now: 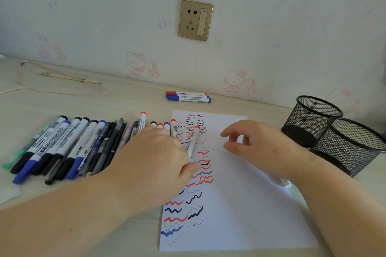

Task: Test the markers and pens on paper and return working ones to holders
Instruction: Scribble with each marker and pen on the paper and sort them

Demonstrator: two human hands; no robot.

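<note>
Two mesh holders [334, 131] stand just right of the right hand [261, 148], one behind the other and touching; the nearer one [353, 146] is cut by the frame edge. One sheet of paper [240, 204] lies under both hands, covered down its left half in red, blue and black squiggles too many and too fine to count. Three capped markers [188, 96] lie together well beyond the hands near the wall, long axes running left to right, one red-capped and two blue-capped. To the left of the left hand [154, 156] a row of markers and pens [73, 146] lies side by side, roughly fifteen or more; the exact count is unclear because the thin dark pens overlap and the hand covers the near ends of several. Four or five short capped tips show just beyond the left knuckles. The left hand grips one red-capped marker [193, 142] between thumb and fingers; its lower end is hidden in the hand, its long axis runs away from the person, cap pointing toward the wall and tilted slightly right, over the scribbled part of the paper. The right hand hovers loose and holds nothing, fingers slightly curled, pointing left toward the marker.
</note>
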